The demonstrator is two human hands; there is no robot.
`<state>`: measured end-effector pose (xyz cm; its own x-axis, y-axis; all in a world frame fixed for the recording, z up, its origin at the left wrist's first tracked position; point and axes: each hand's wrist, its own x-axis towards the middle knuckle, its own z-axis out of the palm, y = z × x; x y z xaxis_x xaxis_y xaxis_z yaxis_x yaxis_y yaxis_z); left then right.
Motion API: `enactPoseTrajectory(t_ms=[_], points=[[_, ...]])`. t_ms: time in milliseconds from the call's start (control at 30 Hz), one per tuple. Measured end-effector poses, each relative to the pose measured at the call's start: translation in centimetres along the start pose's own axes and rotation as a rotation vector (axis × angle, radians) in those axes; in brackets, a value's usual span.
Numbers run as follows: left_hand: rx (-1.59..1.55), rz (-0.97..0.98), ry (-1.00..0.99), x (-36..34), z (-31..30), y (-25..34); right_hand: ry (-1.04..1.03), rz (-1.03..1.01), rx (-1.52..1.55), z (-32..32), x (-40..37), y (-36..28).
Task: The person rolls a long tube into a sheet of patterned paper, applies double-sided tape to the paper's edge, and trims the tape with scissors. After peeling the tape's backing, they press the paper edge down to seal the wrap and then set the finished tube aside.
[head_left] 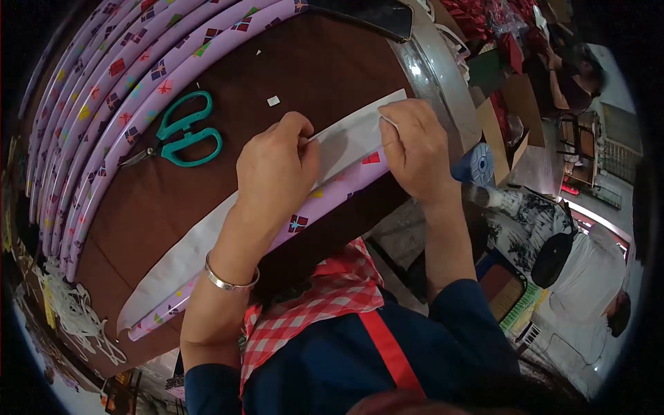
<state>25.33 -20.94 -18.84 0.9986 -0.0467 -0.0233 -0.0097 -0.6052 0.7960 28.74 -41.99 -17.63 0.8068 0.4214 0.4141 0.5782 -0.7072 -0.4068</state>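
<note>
A long roll of lilac wrapping paper (330, 196) printed with gift boxes lies slantwise in front of me, with a strip of its white underside (194, 242) turned up. My left hand (277, 162), with a silver bangle at the wrist, is closed on the far edge of this strip near the middle. Toward the right end, my right hand (417, 149) pinches the same edge between thumb and fingers. Beyond my left hand lie teal-handled scissors (187, 142), blades partly beside the finished-looking rolls.
Several rolls of the same lilac paper (114, 117) lie side by side at the left. A dark phone-like slab (377, 15) rests at the far edge. White ties (79, 311) are heaped at lower left, and a paper scrap (273, 101) lies on the brown tabletop (318, 76). People sit at right.
</note>
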Motion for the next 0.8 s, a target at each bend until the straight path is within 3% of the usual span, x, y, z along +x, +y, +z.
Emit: enactPoseTrajectory(t_ms=[167, 433, 567, 800], points=[[0.011, -0.003, -0.006, -0.1, -0.1, 0.1, -0.063, -0.11, -0.044, 0.4, 1.4, 0.5], [0.027, 0.03, -0.014, 0.0, -0.1, 0.1, -0.175, -0.083, -0.136, 0.1, 0.1, 0.2], [0.03, 0.009, -0.063, -0.3, -0.2, 0.0, -0.026, -0.067, -0.102, 0.9, -2.0, -0.1], [0.024, -0.008, -0.058, -0.3, 0.1, -0.9, 0.038, 0.035, -0.06, 2.0, -3.0, 0.0]])
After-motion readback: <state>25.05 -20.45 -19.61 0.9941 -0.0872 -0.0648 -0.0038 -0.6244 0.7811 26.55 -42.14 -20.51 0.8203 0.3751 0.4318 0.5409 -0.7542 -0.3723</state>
